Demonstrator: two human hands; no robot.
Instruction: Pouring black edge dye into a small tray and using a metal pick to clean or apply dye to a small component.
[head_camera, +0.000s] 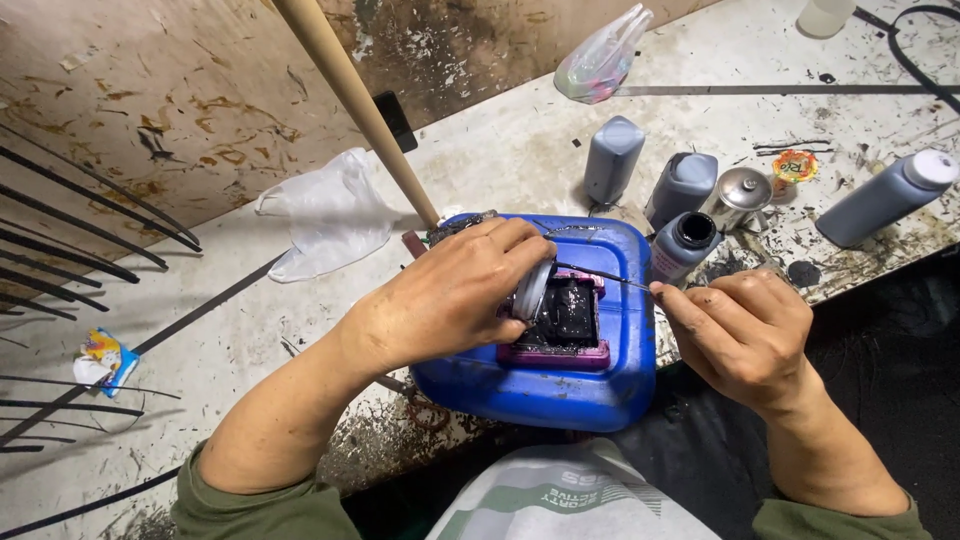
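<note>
A blue plastic canister (600, 385) lies on its side at the bench's front edge. On top of it sits a small magenta tray (570, 352) holding black, ink-soaked material. My left hand (455, 290) rests over the tray's left end and grips a round grey lid or disc (533, 288) held on edge. My right hand (740, 335) pinches a thin black strand (600, 274) that runs leftward to the disc. Both hands are stained dark.
Several grey bottles (612, 158) stand behind the canister, one open (686, 245), one lying at the right (885, 198), beside a metal can (738, 195). A wooden pole (350, 95) leans across. Plastic bags (325, 215), black rods (70, 250) at left and a small wrapper (105, 360) lie around.
</note>
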